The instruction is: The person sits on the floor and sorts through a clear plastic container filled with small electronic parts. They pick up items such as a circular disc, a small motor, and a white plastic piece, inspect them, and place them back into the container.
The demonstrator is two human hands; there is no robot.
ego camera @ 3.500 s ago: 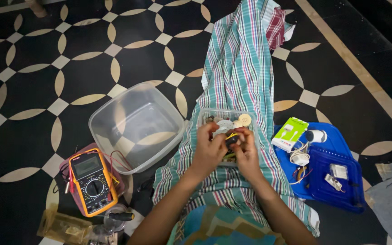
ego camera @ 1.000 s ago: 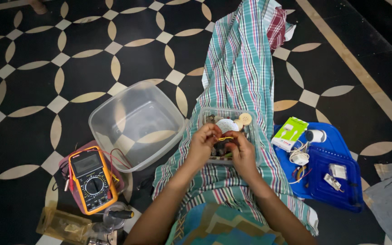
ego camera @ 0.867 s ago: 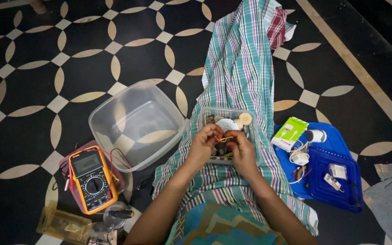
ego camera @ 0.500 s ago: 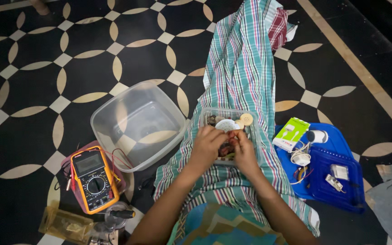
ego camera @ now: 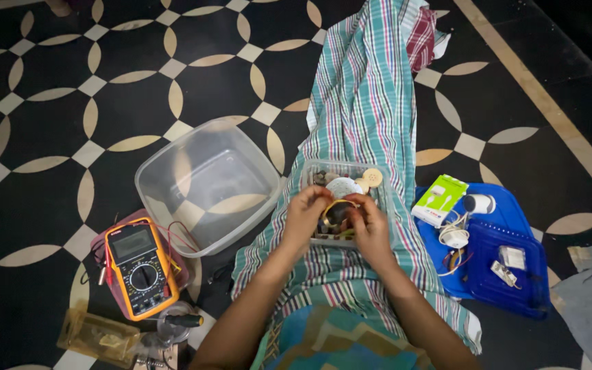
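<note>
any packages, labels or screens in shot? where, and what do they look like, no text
Meter screen: grey rectangle on the yellow-and-black meter, floor, lower left.
Box: green and white, flat, on the blue lid at right.
Packets: two small clear ones, same lid, lower right.
Blister pack: clear yellowish, bottom left.

At my three o'clock a green-and-white box (ego camera: 437, 199) lies on the blue lid; at eight, the yellow multimeter's grey screen (ego camera: 130, 243).

soft, even indoor light, faint shadows, slight wide-angle bending at the edges
</note>
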